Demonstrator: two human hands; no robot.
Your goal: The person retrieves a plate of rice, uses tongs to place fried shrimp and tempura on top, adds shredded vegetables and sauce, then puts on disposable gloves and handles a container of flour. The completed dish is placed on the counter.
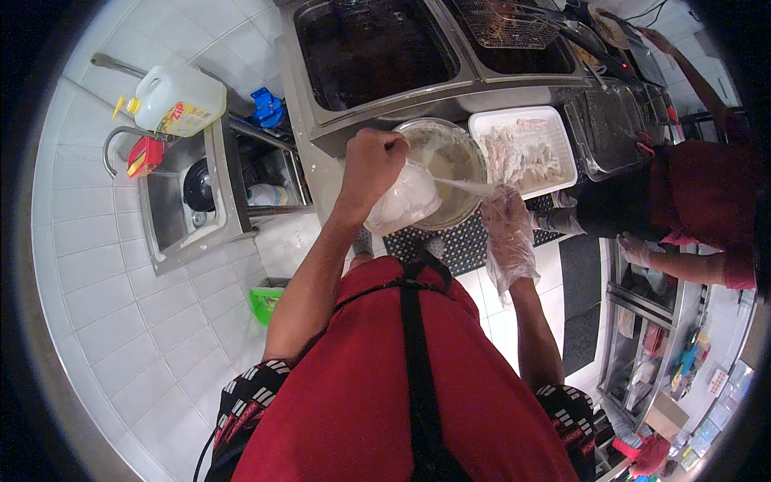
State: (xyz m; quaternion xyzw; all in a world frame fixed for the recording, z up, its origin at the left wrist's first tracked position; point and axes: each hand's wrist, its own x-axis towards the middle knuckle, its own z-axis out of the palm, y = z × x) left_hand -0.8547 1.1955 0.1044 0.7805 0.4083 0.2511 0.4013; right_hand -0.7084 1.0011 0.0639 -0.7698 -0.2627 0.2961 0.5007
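My left hand (pixel 372 173) is bare and closed on the top of a clear plastic bag (pixel 404 201) with something whitish in it. The bag hangs at the near left side of a round steel bowl (pixel 462 153), which has pale, cloudy liquid in it. My right hand (pixel 507 221) wears a loose clear plastic glove. Its fingers are closed on a stretched strip of the bag's plastic that runs across the bowl. To the right of the bowl, a white tray (pixel 478 124) holds flour-coated pieces.
Fryer vats with dark oil (pixel 369 48) lie behind the bowl; a wire basket (pixel 502 24) hangs over one. At left are a sink (pixel 165 229), a jug (pixel 181 100) and a green bin (pixel 263 304). A co-worker (pixel 699 201) stands at right, beside a black mat (pixel 581 305).
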